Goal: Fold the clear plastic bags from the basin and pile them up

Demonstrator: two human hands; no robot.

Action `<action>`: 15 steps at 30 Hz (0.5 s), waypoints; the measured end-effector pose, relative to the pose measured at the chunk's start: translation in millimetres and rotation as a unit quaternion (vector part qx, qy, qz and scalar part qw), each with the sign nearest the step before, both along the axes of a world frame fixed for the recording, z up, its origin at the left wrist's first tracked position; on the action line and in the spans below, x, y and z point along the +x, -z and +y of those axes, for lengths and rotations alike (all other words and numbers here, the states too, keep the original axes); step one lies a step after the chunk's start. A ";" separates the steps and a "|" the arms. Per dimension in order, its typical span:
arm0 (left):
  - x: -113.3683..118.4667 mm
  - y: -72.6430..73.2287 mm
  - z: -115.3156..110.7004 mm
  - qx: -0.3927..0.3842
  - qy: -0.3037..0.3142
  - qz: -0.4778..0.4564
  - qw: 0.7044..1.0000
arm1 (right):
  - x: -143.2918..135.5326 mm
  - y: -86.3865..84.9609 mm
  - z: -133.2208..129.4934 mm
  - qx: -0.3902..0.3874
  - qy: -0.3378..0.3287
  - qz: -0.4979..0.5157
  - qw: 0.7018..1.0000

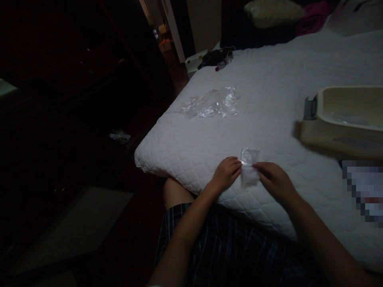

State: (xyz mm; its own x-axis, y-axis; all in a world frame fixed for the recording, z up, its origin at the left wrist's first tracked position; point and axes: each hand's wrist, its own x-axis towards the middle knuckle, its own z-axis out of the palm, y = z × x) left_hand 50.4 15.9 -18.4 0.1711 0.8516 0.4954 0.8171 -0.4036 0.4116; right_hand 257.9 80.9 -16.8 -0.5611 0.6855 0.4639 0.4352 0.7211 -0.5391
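A small clear plastic bag [249, 167] lies on the white quilted mattress [269, 103] near its front edge. My left hand [227, 172] pinches the bag's left side with its fingertips. My right hand [273, 181] holds the bag's right side from the other direction. Both hands rest on the mattress. Farther back on the mattress lies a loose pile of clear plastic bags [212, 104], apart from my hands.
A beige plastic tub [344, 119] with a grey handle sits at the right. Dark items and a cable [217, 59] lie at the mattress's far corner, pillows [272, 12] beyond. The dark floor lies to the left, with a small object [119, 137] on it. A blurred patch sits at the right.
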 end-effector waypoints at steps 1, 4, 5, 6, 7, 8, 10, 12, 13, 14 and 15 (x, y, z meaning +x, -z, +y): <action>-0.3 0.6 1.0 -0.002 -0.002 -0.002 1.000 | -0.1 0.3 0.3 0.000 -0.001 -0.001 1.000; -1.4 2.0 3.5 -0.006 -0.014 -0.014 1.000 | 0.1 1.4 1.0 -0.003 -0.005 -0.003 1.000; -1.6 2.0 4.1 -0.008 -0.017 -0.016 1.000 | 0.2 1.8 1.2 -0.006 -0.006 -0.004 1.000; -1.9 1.7 4.7 -0.013 -0.018 -0.016 1.000 | 0.3 2.2 1.3 -0.008 -0.006 -0.005 1.000; -2.0 1.3 5.1 -0.020 -0.019 -0.014 1.000 | 0.3 2.6 1.3 -0.010 -0.007 -0.005 1.000; -2.2 0.7 5.5 -0.028 -0.019 -0.011 0.999 | 0.3 2.9 1.3 -0.012 -0.006 -0.005 1.000; -2.3 -0.8 5.9 -0.041 -0.020 -0.007 0.999 | -0.2 2.9 0.9 -0.013 -0.004 -0.004 1.000; -2.5 -2.2 5.8 -0.047 -0.020 -0.007 0.999 | -1.1 2.0 0.2 -0.014 0.001 -0.002 1.000; -2.5 -2.7 5.7 -0.049 -0.021 -0.007 0.999 | -1.6 1.1 -0.2 -0.013 0.005 -0.003 1.000; -2.6 -3.2 5.5 -0.051 -0.022 -0.007 0.998 | -2.1 -0.1 -0.7 -0.012 0.007 -0.005 1.000; -2.6 -3.5 5.4 -0.052 -0.024 -0.007 0.998 | -2.7 -1.4 -1.3 -0.011 0.008 -0.008 1.000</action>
State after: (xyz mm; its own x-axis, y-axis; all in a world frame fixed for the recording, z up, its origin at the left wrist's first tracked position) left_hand 47.9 21.3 -14.9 0.1231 0.9052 0.4067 0.8276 -0.3198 0.4613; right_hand 255.3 79.6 -15.4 -0.5569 0.7047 0.4397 0.4551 0.7017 -0.5481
